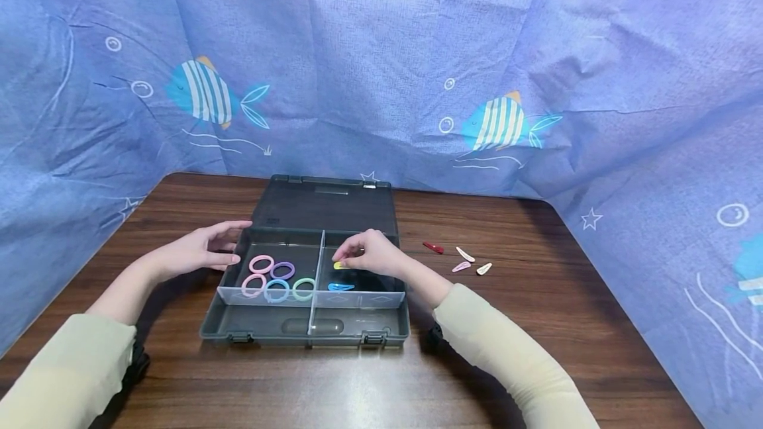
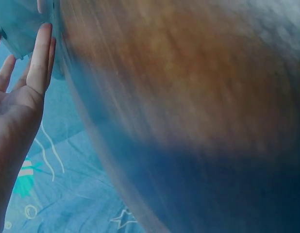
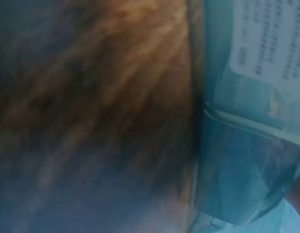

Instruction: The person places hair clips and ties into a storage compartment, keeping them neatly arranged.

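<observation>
A dark translucent divided box (image 1: 268,335) lies open on the table. My right hand (image 1: 375,253) pinches a yellow hair clip (image 1: 339,265) over the back right compartment, where a blue hair clip (image 1: 340,287) lies. In the back left compartment are several hair ties: pink (image 1: 261,264), purple (image 1: 282,271), blue (image 1: 277,290) and green (image 1: 303,289). My left hand (image 1: 193,250) rests at the box's left edge with fingers extended; the left wrist view shows these fingers (image 2: 40,60) against the box wall. In the right wrist view the hand is mostly out of frame.
Right of the box lie a red hair clip (image 1: 433,247), a pink one (image 1: 461,267) and two pale ones (image 1: 465,254). The box's lid (image 1: 328,207) is folded back toward the fish-print cloth (image 1: 369,71). A wooden table (image 1: 507,323) carries everything.
</observation>
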Action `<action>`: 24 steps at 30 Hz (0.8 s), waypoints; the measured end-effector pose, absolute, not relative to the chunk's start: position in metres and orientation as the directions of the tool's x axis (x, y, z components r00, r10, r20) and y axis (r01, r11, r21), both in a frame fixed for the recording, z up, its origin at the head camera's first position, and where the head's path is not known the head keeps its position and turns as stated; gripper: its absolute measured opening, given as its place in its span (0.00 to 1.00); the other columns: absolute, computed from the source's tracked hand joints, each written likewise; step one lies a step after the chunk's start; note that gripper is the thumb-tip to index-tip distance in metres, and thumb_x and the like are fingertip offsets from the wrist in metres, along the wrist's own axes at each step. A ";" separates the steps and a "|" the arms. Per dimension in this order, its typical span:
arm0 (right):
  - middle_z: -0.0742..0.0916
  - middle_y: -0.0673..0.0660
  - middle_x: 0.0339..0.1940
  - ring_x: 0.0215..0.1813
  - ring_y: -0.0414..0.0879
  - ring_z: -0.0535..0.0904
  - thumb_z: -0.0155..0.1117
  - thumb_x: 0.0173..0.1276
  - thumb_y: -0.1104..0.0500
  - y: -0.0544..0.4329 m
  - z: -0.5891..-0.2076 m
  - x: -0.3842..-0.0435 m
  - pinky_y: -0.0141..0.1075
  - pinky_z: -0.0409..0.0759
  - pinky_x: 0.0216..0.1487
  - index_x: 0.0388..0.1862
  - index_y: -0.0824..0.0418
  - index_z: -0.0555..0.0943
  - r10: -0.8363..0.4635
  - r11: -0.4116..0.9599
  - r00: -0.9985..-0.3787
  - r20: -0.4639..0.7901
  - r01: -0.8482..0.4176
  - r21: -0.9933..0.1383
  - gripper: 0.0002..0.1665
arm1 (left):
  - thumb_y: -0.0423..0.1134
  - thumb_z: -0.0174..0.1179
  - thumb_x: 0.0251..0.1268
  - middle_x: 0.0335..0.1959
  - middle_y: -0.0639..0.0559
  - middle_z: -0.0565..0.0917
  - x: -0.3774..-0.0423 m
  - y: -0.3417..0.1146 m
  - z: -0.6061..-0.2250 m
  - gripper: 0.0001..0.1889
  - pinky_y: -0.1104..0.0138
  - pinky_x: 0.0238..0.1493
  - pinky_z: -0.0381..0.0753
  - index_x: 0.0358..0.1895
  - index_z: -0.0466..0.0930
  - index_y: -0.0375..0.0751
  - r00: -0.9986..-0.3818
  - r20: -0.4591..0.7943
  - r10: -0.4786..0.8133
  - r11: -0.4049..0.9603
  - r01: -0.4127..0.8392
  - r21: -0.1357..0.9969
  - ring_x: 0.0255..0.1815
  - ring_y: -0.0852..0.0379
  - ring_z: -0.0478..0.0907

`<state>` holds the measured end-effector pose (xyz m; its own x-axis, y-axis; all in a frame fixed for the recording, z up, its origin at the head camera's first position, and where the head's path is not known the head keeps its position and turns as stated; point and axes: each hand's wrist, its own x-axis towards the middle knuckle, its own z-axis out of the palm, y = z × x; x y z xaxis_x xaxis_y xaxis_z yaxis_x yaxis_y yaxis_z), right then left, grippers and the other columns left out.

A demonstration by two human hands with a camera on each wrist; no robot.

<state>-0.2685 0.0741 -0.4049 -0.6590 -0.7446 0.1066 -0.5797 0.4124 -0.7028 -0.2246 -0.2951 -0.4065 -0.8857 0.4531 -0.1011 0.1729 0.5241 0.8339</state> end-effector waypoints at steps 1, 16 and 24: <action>0.88 0.50 0.34 0.35 0.33 0.80 0.66 0.62 0.65 0.073 -0.406 -0.269 0.26 0.80 0.40 0.37 0.58 0.87 -0.749 0.413 -0.655 0.101 -0.581 -0.701 0.07 | 0.42 0.60 0.65 0.70 0.32 0.58 -0.224 -0.295 -0.406 0.37 0.47 0.56 0.74 0.73 0.52 0.44 -0.886 -0.106 0.451 0.527 0.168 0.833 0.67 0.32 0.60; 0.87 0.48 0.31 0.34 0.33 0.80 0.66 0.61 0.65 0.068 -0.418 -0.271 0.25 0.78 0.38 0.37 0.58 0.86 -0.792 0.457 -0.610 0.023 -0.618 -0.639 0.07 | 0.42 0.59 0.65 0.71 0.29 0.54 -0.223 -0.294 -0.405 0.38 0.51 0.54 0.77 0.74 0.49 0.43 -0.882 -0.155 0.445 0.487 0.093 0.869 0.68 0.29 0.56; 0.88 0.49 0.30 0.31 0.32 0.78 0.68 0.60 0.64 0.065 -0.420 -0.272 0.24 0.77 0.35 0.35 0.56 0.86 -0.806 0.471 -0.592 0.018 -0.660 -0.585 0.06 | 0.41 0.59 0.65 0.71 0.28 0.51 -0.224 -0.294 -0.405 0.39 0.53 0.54 0.78 0.74 0.48 0.44 -0.880 -0.170 0.443 0.479 0.072 0.875 0.68 0.29 0.55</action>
